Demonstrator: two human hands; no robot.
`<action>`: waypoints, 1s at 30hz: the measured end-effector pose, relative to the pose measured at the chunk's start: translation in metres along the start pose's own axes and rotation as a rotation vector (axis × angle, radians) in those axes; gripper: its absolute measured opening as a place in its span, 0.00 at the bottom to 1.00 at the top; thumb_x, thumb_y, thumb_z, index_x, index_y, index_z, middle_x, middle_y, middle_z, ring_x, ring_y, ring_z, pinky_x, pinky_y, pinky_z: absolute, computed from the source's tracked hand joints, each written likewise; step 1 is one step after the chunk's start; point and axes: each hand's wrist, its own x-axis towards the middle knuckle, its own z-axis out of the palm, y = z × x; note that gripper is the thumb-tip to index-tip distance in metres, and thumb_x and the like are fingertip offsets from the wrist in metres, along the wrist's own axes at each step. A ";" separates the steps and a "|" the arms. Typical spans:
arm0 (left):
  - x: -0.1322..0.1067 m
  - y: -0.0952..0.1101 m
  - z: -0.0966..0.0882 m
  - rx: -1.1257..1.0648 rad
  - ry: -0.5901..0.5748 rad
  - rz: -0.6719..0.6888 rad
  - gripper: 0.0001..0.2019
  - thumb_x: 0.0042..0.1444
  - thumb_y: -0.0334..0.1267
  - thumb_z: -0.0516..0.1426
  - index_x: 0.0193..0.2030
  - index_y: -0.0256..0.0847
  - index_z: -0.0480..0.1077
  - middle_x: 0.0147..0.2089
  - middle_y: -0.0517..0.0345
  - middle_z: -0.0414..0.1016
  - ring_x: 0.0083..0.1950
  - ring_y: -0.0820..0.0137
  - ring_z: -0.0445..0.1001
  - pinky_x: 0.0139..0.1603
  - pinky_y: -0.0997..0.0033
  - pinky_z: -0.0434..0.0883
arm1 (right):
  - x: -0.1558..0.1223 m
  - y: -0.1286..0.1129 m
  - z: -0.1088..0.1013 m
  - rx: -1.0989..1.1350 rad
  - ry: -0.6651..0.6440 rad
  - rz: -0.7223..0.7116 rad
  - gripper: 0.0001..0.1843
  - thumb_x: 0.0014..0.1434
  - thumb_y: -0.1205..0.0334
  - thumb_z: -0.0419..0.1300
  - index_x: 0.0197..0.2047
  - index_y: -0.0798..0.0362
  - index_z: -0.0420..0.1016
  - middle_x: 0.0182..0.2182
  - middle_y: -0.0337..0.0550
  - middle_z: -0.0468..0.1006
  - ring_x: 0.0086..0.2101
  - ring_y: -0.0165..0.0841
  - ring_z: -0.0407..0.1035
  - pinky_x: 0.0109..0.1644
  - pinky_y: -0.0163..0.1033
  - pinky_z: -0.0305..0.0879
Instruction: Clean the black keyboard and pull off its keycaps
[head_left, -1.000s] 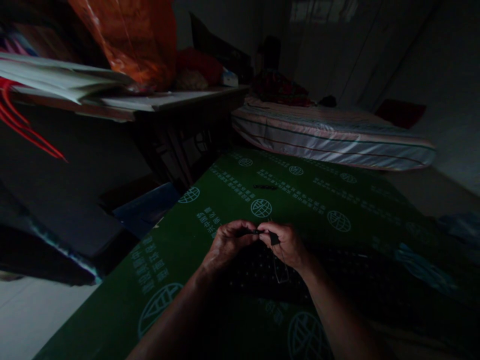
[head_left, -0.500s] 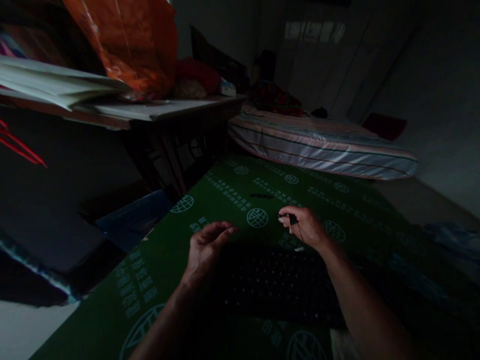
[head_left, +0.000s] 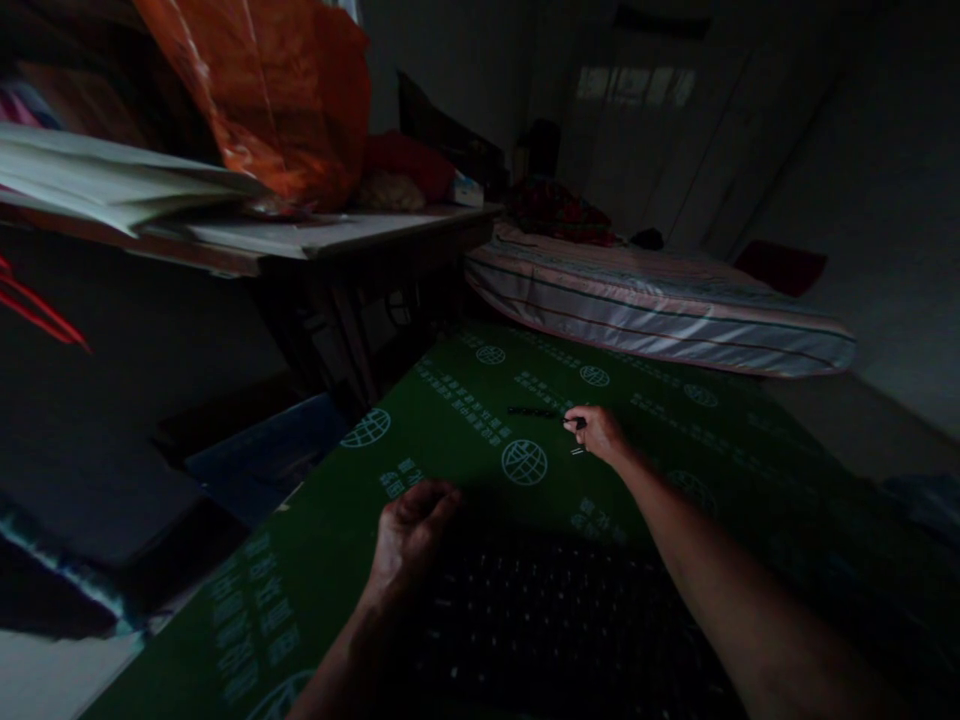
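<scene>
My right hand (head_left: pixel 596 432) reaches forward over the green printed mat (head_left: pixel 465 400), its fingers pinched on a small dark piece with thin wire-like ends. Just left of its fingertips lies a small dark elongated object (head_left: pixel 534 411) on the mat. My left hand (head_left: pixel 411 538) rests nearer to me with fingers loosely curled and nothing visible in them, at the far left edge of a dark studded fabric (head_left: pixel 555 620) spread in front of me. The room is very dim.
A low table (head_left: pixel 322 235) at the left carries papers, an orange plastic bag (head_left: pixel 277 95) and red items. A striped mattress (head_left: pixel 660 310) lies beyond the mat. A blue flat object (head_left: pixel 262 455) sits under the table by the mat's edge.
My hands were together over the dark fabric, both pinching the small piece. They parted; my right hand carried it forward toward the dark object on the mat, and my left hand drew back.
</scene>
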 end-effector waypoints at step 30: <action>0.003 -0.008 -0.001 0.098 -0.042 0.008 0.12 0.43 0.46 0.59 0.29 0.39 0.73 0.23 0.62 0.72 0.24 0.73 0.66 0.23 0.77 0.63 | 0.020 0.009 0.011 -0.181 0.019 -0.048 0.09 0.52 0.65 0.61 0.37 0.49 0.79 0.34 0.42 0.80 0.36 0.34 0.74 0.40 0.35 0.68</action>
